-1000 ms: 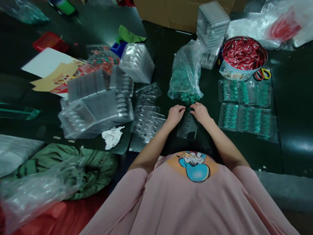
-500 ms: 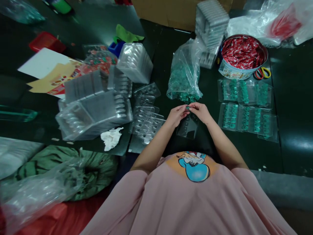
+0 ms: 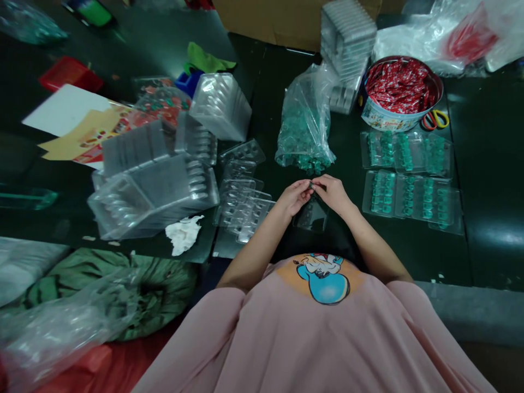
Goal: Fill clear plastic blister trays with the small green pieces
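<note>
My left hand (image 3: 295,196) and my right hand (image 3: 332,192) meet at the fingertips, both closed on one small green piece (image 3: 311,185). Just below them a clear plastic tray (image 3: 314,216) lies on the dark table, its upper part hidden by my hands. Beyond my fingers sits a clear bag (image 3: 305,123) with green pieces spilling from its mouth. Loose clear trays (image 3: 245,204) overlap to the left of my left hand. Over on the right, trays filled with green pieces (image 3: 409,195) lie in two rows.
A round tin (image 3: 393,121) of red packets stands at the back right, with scissors (image 3: 434,119) beside it. Tall stacks of clear trays (image 3: 347,49) rise behind the bag, and more stacks (image 3: 151,180) stand on the left near a crumpled white tissue (image 3: 183,234).
My fingertips have come slightly lower and left, still together at the small piece. The whole view has shifted a little.
</note>
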The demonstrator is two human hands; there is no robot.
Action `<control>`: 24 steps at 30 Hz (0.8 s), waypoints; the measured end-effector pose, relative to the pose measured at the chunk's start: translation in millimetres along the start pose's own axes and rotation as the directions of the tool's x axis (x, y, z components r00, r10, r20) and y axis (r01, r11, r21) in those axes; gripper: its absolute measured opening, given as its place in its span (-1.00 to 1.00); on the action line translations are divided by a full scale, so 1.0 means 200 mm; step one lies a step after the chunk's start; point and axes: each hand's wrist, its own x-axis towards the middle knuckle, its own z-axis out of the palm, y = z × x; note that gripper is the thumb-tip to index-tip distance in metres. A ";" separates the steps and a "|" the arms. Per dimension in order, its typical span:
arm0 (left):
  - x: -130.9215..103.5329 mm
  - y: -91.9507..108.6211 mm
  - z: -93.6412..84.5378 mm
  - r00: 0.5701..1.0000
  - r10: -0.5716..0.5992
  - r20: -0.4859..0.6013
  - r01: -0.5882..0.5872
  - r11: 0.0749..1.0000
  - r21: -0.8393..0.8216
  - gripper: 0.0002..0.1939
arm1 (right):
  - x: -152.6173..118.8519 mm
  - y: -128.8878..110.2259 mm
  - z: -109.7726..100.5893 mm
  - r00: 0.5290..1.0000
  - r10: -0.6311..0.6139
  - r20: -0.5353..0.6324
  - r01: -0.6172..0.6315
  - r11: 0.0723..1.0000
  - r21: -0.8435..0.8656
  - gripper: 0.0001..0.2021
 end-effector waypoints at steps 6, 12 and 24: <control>-0.01 -0.01 0.01 0.998 -0.044 -0.041 0.044 0.999 -0.013 -0.82 | -0.02 0.00 0.01 1.000 -0.023 -0.020 0.022 0.999 -0.036 -0.83; -0.02 -0.02 0.02 0.997 0.037 -0.066 -0.031 0.996 0.089 -0.73 | -0.02 0.02 0.00 0.999 0.033 0.015 -0.034 0.998 0.047 -0.85; -0.03 -0.03 0.03 0.981 0.158 -0.112 -0.126 0.961 0.247 -0.67 | -0.04 0.00 0.02 0.999 -0.029 0.026 0.033 0.989 -0.146 -0.80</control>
